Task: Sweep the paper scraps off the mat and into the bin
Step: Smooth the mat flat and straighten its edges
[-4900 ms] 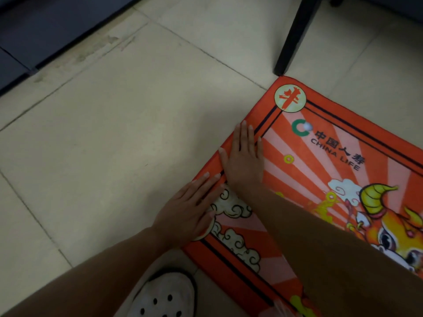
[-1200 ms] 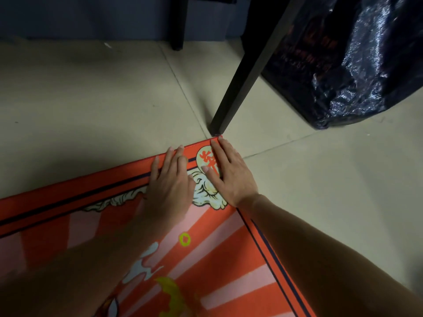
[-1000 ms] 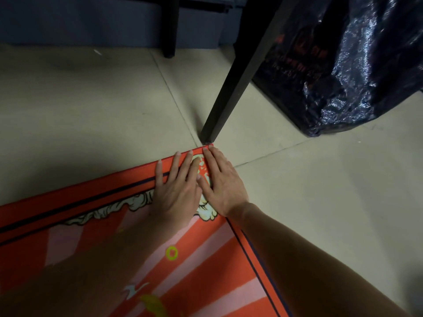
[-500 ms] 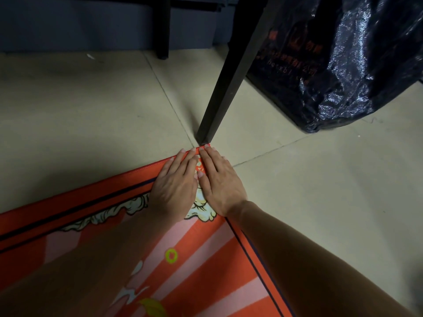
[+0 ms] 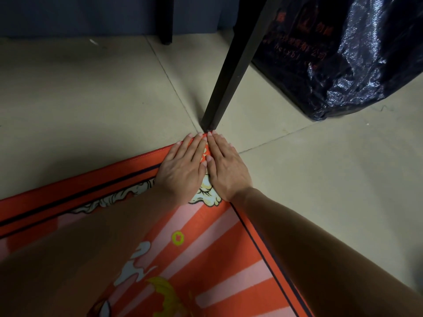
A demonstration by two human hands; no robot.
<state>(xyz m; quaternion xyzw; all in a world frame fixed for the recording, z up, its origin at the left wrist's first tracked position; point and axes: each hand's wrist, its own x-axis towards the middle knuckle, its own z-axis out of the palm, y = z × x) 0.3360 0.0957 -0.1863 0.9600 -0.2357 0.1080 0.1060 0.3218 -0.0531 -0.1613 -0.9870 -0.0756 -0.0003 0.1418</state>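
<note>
My left hand [image 5: 182, 171] lies flat on the far corner of the mat [image 5: 229, 255], fingers straight and together, palm down. My right hand [image 5: 226, 167] lies flat beside it, fingers straight, the two index fingers nearly touching so the hands form a wedge pointing at the corner tip. Neither hand holds anything; both press the fabric.

The mat is orange-red with pale stripes, a dark border line and cloud shapes. Its corner ends right at the foot of a black leg [image 5: 231, 74], with my fingertips just short of that foot. Beyond it is pale tiled floor [image 5: 96, 97]. A shiny black bag [image 5: 343, 60] stands to the right, well apart from my hands; I judge it may be the bin, but I cannot tell.

I see no scraps on the visible part of the mat; any between my palms are hidden. One small pale fleck [image 5: 93, 41] lies far off on the floor near the wall.

Risks, as I judge them: pushing on could jam scraps against the leg or scatter them on the floor instead of toward the bag; pressing forward could bunch or slide the mat; scraps may slip through the gap between my hands
</note>
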